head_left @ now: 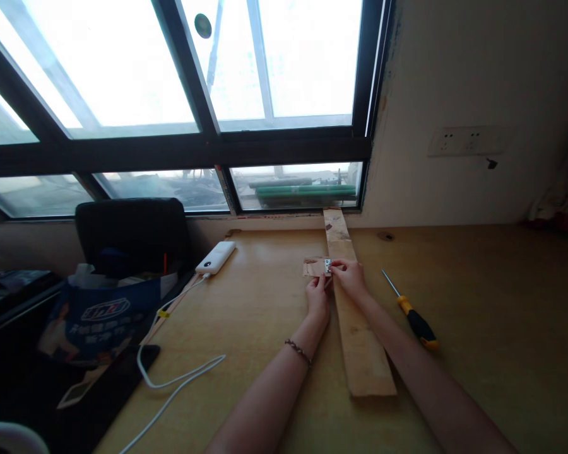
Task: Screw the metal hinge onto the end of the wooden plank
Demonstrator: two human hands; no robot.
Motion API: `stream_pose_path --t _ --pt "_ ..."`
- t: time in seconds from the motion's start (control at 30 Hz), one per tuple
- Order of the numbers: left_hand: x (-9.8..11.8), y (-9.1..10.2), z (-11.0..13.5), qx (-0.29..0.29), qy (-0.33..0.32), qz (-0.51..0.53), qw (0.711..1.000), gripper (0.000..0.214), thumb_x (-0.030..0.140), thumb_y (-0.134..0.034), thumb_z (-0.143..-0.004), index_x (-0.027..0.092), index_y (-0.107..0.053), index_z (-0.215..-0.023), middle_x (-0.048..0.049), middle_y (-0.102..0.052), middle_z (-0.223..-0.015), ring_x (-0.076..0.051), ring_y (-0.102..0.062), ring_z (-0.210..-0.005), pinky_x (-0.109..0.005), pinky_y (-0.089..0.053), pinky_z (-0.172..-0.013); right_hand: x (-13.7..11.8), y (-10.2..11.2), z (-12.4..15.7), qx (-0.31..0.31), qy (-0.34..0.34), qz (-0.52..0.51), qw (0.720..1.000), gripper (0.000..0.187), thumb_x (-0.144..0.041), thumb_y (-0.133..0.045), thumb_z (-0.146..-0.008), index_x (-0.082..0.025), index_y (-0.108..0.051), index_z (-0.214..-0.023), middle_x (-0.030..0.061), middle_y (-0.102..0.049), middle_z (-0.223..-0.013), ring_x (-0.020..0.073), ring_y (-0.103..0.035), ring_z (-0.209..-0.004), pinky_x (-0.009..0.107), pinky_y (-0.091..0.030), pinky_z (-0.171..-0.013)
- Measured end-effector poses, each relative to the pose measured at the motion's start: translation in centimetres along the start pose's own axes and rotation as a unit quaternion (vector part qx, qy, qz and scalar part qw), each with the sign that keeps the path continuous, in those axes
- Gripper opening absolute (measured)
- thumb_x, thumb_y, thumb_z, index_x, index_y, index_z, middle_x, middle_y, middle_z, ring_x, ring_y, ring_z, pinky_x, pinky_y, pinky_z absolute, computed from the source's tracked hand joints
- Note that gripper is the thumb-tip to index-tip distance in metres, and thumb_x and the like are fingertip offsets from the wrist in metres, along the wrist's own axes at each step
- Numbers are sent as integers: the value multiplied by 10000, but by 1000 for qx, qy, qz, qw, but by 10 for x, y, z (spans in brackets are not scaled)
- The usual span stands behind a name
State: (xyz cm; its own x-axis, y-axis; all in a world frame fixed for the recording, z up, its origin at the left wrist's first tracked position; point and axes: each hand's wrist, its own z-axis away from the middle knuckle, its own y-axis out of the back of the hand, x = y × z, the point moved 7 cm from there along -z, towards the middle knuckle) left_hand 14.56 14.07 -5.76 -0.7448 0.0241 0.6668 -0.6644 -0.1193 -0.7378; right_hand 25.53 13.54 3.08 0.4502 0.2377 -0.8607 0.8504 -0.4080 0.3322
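Observation:
A long wooden plank [362,340] lies lengthwise on the wooden table [478,315], reaching from near me to the window sill. A small wooden piece [312,266] sits against its left edge, with a small metal hinge [327,265] across the joint. My left hand [318,295] rests beside the small piece, fingers curled against it. My right hand [349,275] lies on the plank, fingertips pinched at the hinge.
A yellow-and-black screwdriver [413,315] lies right of the plank. A white power bank [216,256] with a white cable [175,378] sits to the left. A blue bag [99,315] and a dark chair [132,233] stand at the table's left edge.

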Motion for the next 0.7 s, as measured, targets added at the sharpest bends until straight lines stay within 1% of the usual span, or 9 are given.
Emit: stream_pose_path --t 0.1,0.27,0.37,0.43,0.5,0.57,0.63,0.7 --pt "-1 2 -2 2 -5 -9 1000 227 304 -676 -671 108 -636 -779 -92 -680 -792 -169 -638 -756 -321 -461 -798 -1 -1 0 -4 7 -1 1000 165 -316 -624 -611 -213 -712 -705 19 -670 -617 136 -507 -492 257 -375 -524" --pt "-1 2 -3 -11 -9 -5 1000 244 305 -697 -646 96 -641 -758 -106 -682 -812 -167 -637 -754 -316 -461 -798 -2 -4 1 -17 27 12 999 109 -304 -638 -614 -234 -700 -670 20 -683 -672 162 -556 -570 276 -399 -593" --pt "0 1 -2 -11 -8 -7 1000 264 313 -699 -639 98 -641 -780 -103 -682 -816 -169 -637 -752 -316 -463 -789 -3 -4 2 -20 35 28 999 138 -345 -638 -633 -222 -688 -669 21 -676 -667 156 -550 -562 272 -393 -583" --pt "1 0 0 -7 -7 -12 1000 271 322 -694 -643 96 -638 -783 -98 -681 -797 -166 -636 -722 -318 -468 -769 -1 -1 0 -4 21 23 999 188 -384 -638 -635 -205 -675 -679 21 -658 -638 151 -539 -548 267 -385 -558" --pt "1 0 0 -1 -4 -14 1000 268 327 -689 -647 97 -632 -771 -88 -678 -774 -159 -632 -690 -316 -471 -751 5 5 -4 25 -13 -12 1000 244 -415 -643 -625 -186 -660 -709 25 -644 -632 152 -544 -564 264 -392 -553" --pt "1 1 1 6 -4 -12 1000 268 334 -689 -646 102 -624 -762 -80 -676 -771 -155 -630 -685 -313 -470 -748 15 9 -10 50 -64 -90 993 280 -420 -655 -601 -174 -635 -733 32 -644 -663 158 -564 -610 263 -419 -567" --pt "0 1 0 10 -5 -13 1000 273 342 -692 -641 107 -617 -758 -77 -676 -776 -156 -630 -691 -313 -468 -750 24 9 -16 52 -109 -186 975 278 -391 -673 -569 -175 -607 -732 36 -649 -703 163 -588 -657 271 -455 -594" --pt "0 2 0 9 -4 -15 1000 278 348 -690 -643 106 -612 -755 -78 -675 -771 -155 -628 -685 -316 -467 -752 24 7 -19 31 -119 -255 959 252 -355 -676 -557 -183 -589 -719 28 -644 -708 163 -604 -664 291 -484 -622"
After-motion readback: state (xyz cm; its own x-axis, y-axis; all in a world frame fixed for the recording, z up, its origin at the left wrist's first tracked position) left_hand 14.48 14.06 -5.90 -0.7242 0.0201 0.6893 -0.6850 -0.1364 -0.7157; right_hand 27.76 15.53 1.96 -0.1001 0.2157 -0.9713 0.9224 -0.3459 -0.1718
